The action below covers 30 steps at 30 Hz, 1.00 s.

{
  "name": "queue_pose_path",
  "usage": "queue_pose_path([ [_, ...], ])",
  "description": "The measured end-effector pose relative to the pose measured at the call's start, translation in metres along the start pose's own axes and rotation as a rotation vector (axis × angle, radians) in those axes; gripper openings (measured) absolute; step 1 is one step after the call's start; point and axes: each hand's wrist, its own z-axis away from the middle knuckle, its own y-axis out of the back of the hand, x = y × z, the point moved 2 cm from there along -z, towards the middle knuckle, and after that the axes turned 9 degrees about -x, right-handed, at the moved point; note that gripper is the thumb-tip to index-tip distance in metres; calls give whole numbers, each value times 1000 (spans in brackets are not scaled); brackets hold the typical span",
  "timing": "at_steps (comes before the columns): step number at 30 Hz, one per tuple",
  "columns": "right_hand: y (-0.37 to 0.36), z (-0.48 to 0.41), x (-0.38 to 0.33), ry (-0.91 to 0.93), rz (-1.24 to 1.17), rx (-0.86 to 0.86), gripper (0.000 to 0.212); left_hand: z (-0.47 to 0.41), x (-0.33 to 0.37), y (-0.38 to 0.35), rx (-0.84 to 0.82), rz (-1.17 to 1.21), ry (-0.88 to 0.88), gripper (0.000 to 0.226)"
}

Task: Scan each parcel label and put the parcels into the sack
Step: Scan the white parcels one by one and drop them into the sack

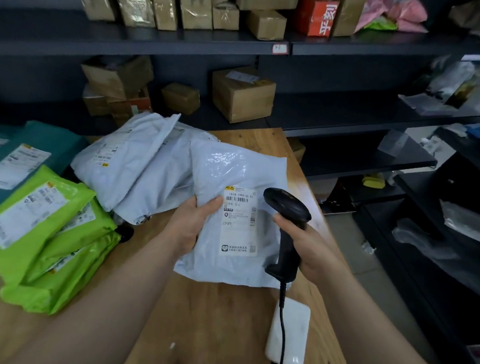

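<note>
Lower centre of frame: a white flat box [288, 331] is noted lying on the wooden table [209, 316]. A black cable [283, 315] is seen running across it, up to the scanner.

Centre of frame: a grey parcel [234, 170] is gripped at its left edge by the left hand [190, 224], thumb pressed on the front face, fingers hidden behind. Its white label [239, 221] is turned toward the camera, and barcodes and printed digits are visible on it. Whether the parcel's lower edge touches the table cannot be told.

Right of centre: the black scanner [288, 210] is grasped round its handle by the right hand [314, 244]. The scanner head is held just beside the upper right corner of the label, overlapping the parcel's right side.

Lower left: green parcels [40, 224] are stacked on the table, labels up.

Middle left, farther back: a pile of grey parcels [131, 168] is recorded, lying behind the held one. At the far left edge, teal parcels [37, 142] are laid flat, white labels up.

Background: dark shelving [351, 113] is seen across the frame. Cardboard boxes [242, 94] are stored on its middle and upper levels. A red box [316, 13] and pink bags [401, 11] are noted at the upper right.
</note>
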Motion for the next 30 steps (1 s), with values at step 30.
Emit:
queue_pose_path([
  [30, -175, 92, -24, -11, 315, -101, 18, 84, 12, 156, 237, 43, -55, 29],
])
